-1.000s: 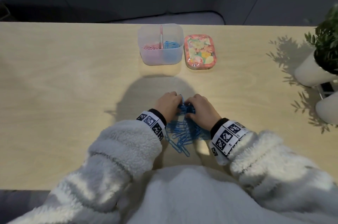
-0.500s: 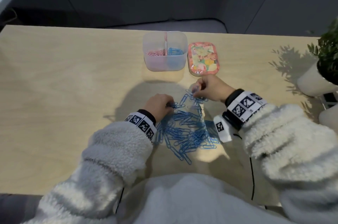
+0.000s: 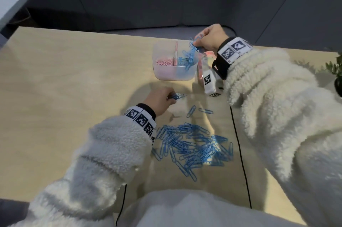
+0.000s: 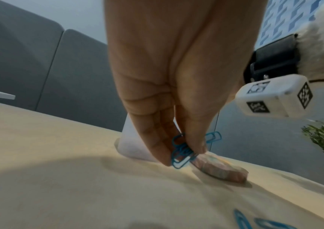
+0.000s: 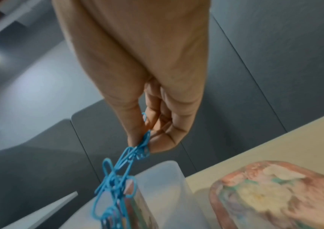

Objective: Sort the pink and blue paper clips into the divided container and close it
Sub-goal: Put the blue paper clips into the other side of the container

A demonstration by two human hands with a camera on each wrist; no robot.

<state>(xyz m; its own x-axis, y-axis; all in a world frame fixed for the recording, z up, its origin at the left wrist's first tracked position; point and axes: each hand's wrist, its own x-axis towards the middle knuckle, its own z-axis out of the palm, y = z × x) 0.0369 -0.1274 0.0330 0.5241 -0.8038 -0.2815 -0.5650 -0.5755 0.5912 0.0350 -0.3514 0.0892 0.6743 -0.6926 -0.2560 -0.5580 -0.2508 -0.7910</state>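
Our right hand (image 3: 209,38) pinches a tangled string of blue paper clips (image 3: 191,53) between thumb and fingertips, dangling it into the right compartment of the clear divided container (image 3: 159,73). Pink paper clips (image 3: 163,62) lie in its left compartment. Our left hand (image 3: 160,99) pinches a few blue clips (image 4: 182,153) just above the wooden table (image 3: 74,87). A pile of blue clips (image 3: 192,145) sits near us between our fleece sleeves. The floral lid (image 5: 274,193) rests on the table just right of the container.
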